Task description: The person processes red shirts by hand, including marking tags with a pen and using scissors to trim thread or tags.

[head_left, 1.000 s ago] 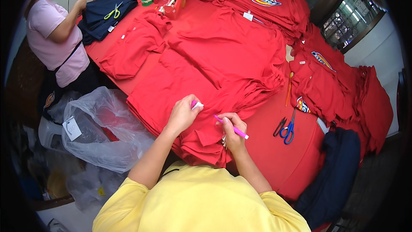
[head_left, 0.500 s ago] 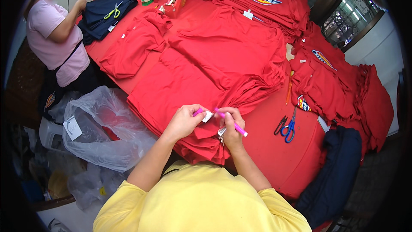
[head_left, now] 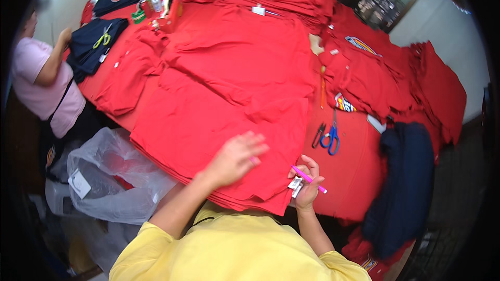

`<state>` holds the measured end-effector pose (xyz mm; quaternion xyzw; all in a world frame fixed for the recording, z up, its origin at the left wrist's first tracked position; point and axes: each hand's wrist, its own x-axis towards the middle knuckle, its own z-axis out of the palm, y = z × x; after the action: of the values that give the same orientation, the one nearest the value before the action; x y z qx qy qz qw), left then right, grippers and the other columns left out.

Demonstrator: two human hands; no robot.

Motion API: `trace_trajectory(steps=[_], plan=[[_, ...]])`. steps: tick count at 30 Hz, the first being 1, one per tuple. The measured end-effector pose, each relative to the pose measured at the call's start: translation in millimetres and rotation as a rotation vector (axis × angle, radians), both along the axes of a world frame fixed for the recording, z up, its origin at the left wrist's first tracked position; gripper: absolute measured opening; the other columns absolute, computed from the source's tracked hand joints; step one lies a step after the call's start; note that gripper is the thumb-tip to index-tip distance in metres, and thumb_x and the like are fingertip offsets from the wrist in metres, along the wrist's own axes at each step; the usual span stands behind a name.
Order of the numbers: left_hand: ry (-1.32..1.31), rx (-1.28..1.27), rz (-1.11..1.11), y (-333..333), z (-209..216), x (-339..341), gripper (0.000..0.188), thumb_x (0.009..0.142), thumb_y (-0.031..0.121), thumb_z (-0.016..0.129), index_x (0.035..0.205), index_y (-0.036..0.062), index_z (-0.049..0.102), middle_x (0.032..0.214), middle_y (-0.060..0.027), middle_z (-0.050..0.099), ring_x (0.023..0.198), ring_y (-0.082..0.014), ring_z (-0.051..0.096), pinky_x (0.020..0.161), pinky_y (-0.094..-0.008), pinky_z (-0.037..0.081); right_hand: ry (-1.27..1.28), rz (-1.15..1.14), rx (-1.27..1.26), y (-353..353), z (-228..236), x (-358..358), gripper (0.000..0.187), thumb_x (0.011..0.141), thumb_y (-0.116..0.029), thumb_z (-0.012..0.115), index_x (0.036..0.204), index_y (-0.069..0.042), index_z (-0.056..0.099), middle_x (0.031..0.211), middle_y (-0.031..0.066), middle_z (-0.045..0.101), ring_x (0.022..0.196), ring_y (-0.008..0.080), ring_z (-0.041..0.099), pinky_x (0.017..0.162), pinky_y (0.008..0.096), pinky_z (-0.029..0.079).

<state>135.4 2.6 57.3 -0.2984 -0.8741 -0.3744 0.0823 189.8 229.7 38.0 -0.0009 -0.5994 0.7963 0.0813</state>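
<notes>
Near edge: right hand [head_left: 307, 183], fingers clamped on a pink pen [head_left: 308, 178] and a small white tag [head_left: 296, 184]; pen's long axis runs near-right to far-left. Forearm rises from the lower edge, wrist bent inward. Just left: left hand [head_left: 237, 156], blurred, fingers spread apart, palm down on the near corner of the stacked red shirts [head_left: 229, 93]; tag lies right of it, the right hand nearer. Farther right: blue scissors [head_left: 330, 138] on the counter [head_left: 354, 177].
</notes>
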Motion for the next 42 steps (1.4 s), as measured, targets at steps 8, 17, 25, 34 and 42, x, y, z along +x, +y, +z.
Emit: trace_trajectory(steps=[8,17,25,34,42], plan=[[-0.076,0.143,-0.079,49,-28,46,0.023,0.085,0.011,0.061,0.108,0.0101,0.062,0.106,-0.0108,0.060,0.101,-0.0302,0.055,0.088,-0.0405,0.044,-0.048,-0.342,0.099,34,15,37,0.023,0.097,-0.020,0.045,0.083,-0.004,0.054,0.073,0.0011,0.048,0.060,0.0057,0.040,0.055,0.0212,0.032],[-0.100,0.267,-0.114,34,-18,55,0.010,0.084,0.007,0.060,0.088,0.0007,0.053,0.076,-0.0153,0.051,0.073,-0.0339,0.053,0.064,-0.0418,0.043,-0.169,-0.052,0.304,-41,53,27,0.025,0.093,-0.017,0.059,0.072,-0.002,0.061,0.057,-0.0053,0.046,0.054,0.0031,0.039,0.049,0.0211,0.031],[-0.103,0.294,-0.168,27,-14,78,0.012,0.080,0.000,0.057,0.090,-0.0016,0.050,0.078,-0.0198,0.053,0.076,-0.0392,0.055,0.066,-0.0455,0.044,0.092,-0.104,0.752,-65,36,38,0.026,0.088,-0.015,0.055,0.110,0.000,0.053,0.098,0.0142,0.052,0.087,0.0238,0.050,0.076,0.0342,0.041],[-0.245,0.258,-0.128,1,10,60,0.015,0.089,0.011,0.055,0.100,0.0013,0.055,0.087,-0.0198,0.060,0.080,-0.0362,0.060,0.069,-0.0434,0.048,-0.042,0.220,0.497,-53,16,20,0.046,0.090,-0.020,0.057,0.132,-0.004,0.044,0.112,0.0092,0.052,0.088,0.0158,0.046,0.079,0.0287,0.041],[-0.071,0.492,0.457,-29,23,-24,0.015,0.092,0.006,0.053,0.103,-0.0014,0.060,0.088,-0.0114,0.055,0.070,-0.0216,0.057,0.065,-0.0308,0.047,0.201,-0.657,1.610,45,15,-51,0.018,0.088,-0.010,0.058,0.102,-0.003,0.066,0.111,0.0128,0.059,0.111,0.0303,0.048,0.098,0.0388,0.037]])
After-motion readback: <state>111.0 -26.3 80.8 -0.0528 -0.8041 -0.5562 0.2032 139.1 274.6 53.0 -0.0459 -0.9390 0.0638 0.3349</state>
